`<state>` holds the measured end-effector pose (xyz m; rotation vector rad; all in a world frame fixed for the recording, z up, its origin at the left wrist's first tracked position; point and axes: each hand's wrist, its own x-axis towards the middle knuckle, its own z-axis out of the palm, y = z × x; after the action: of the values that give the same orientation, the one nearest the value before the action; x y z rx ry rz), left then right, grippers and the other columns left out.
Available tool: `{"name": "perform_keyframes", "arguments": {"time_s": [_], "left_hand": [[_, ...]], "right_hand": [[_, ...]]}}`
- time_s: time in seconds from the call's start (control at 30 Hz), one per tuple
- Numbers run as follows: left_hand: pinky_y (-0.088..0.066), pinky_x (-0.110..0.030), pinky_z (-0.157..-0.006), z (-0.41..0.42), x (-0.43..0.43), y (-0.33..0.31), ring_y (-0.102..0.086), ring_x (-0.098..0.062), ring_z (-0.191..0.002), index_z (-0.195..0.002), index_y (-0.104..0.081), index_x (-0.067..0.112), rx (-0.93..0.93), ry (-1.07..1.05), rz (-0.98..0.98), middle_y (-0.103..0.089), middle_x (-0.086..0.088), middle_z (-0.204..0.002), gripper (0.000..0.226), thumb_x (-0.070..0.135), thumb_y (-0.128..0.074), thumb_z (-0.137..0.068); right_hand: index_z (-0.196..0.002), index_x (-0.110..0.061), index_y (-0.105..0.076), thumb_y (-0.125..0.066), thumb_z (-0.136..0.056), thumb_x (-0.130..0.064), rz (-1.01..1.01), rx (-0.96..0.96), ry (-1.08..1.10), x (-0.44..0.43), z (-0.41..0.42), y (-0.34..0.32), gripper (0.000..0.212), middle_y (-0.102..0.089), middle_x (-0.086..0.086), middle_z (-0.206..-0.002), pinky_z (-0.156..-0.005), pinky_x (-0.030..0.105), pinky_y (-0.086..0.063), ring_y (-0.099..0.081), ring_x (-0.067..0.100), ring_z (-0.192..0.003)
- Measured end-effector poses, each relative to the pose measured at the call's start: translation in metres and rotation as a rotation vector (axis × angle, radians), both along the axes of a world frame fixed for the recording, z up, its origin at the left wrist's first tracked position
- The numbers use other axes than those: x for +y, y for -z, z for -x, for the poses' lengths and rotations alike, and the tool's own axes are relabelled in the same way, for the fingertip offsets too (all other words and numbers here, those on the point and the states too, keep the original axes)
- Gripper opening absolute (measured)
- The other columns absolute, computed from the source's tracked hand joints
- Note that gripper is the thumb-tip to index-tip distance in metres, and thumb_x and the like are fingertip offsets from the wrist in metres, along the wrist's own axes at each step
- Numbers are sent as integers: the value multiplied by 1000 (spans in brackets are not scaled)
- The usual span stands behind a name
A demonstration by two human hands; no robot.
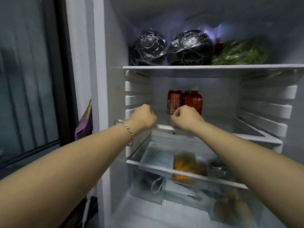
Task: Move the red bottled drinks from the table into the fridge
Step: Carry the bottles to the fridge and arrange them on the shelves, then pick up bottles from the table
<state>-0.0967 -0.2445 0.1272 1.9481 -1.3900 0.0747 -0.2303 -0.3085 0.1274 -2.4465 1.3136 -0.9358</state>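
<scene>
Both my arms reach into the open fridge (113, 76). My left hand (143, 116) is clenched in a loose fist with nothing in it, knuckles up, at the left end of the middle shelf (222, 126). My right hand (186, 116) is just to the right of it, apart from it, fingers curled in and thumb tucked against them, also holding nothing that I can see.

The red bottles (195, 101) stand upright together at the back of that shelf, right beyond my right hand. My knuckles cover their bases, so I cannot tell whether I touch them. One has a red cap and another a pale one.

A chain bracelet (127, 130) sits on my left wrist. Above both hands, the upper shelf carries two dark plastic-wrapped bundles (148, 46) and a bag of greens (241, 51). Below my hands is a clear drawer (148, 164) with something orange inside. Far to the left of my left hand, outside the fridge, hangs a purple bag (84, 124).
</scene>
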Motion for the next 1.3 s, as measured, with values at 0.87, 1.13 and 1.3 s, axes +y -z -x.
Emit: {"name": "perform_keyframes", "arguments": {"time_s": [0.87, 1.13, 1.3], "left_hand": [[-56, -31, -72, 201, 823, 187, -67, -21, -75, -94, -59, 6, 526, -1525, -399, -68, -9, -85, 20, 21, -46, -90], [-50, -29, -61, 411, 1049, 205, -62, -21, -68, -69, -50, 15, 614, -1916, -309, -58, -1, -67, 20, 21, -48, -88], [-51, -32, -73, 529, 1149, 220, -64, -28, -85, -65, -47, 16, 743, -2134, -255, -56, -2, -71, 22, 24, -48, -85]], "right_hand": [[-98, -8, -65, -52, -87, -25, 305, 813, -1670, 753, 3, 179, 24, -65, 9, -98, -75, 32, -50, -61, 27, -91], [-86, -12, -61, -52, -92, -23, 426, 826, -2092, 1014, 157, 196, 16, -59, 4, -82, -76, 31, -51, -60, 21, -84], [-108, -12, -67, -53, -91, -28, 578, 785, -2327, 1148, 255, 215, 28, -66, 6, -108, -88, 37, -52, -62, 24, -102]]}}
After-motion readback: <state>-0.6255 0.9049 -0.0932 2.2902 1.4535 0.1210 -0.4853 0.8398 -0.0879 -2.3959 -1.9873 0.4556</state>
